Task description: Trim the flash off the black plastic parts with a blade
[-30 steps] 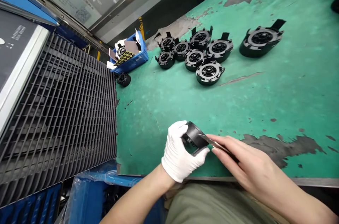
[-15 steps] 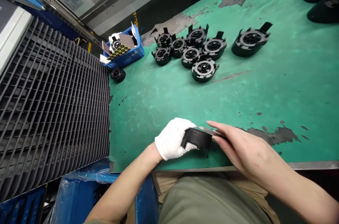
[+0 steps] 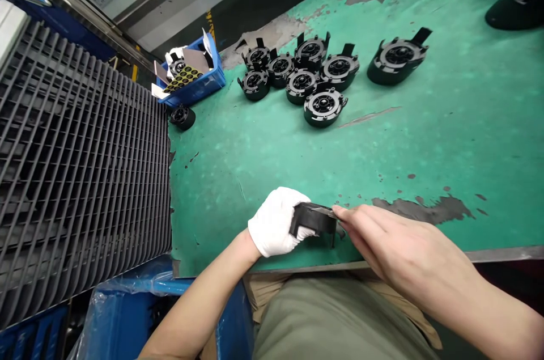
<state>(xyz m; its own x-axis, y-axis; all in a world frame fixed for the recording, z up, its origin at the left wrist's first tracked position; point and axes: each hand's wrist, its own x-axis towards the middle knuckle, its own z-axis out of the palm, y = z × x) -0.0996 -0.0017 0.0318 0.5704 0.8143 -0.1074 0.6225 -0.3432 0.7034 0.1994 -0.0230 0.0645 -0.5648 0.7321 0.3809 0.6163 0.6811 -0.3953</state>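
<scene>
My left hand [image 3: 274, 224], in a white glove, is closed around a round black plastic housing [image 3: 317, 221]. The housing is held on its side near the table's front edge, with a flat tab pointing down at its left. My bare right hand [image 3: 393, 241] meets the housing's upper right rim, its fingers pressed together. A thin edge shows along the top by those fingertips; whatever they pinch is mostly hidden behind them.
Several similar black housings [image 3: 301, 83] stand grouped on the green table [image 3: 263, 150], with a larger one [image 3: 397, 59] to their right. A blue bin [image 3: 199, 85] holds cards and parts, and a small black part [image 3: 182, 116] lies beside it. Stacked grey grid trays [image 3: 85, 178] line the left.
My right fingertips have come together and moved in against the housing's upper rim. My left hand keeps its grip on the housing. The whole view has shifted slightly.
</scene>
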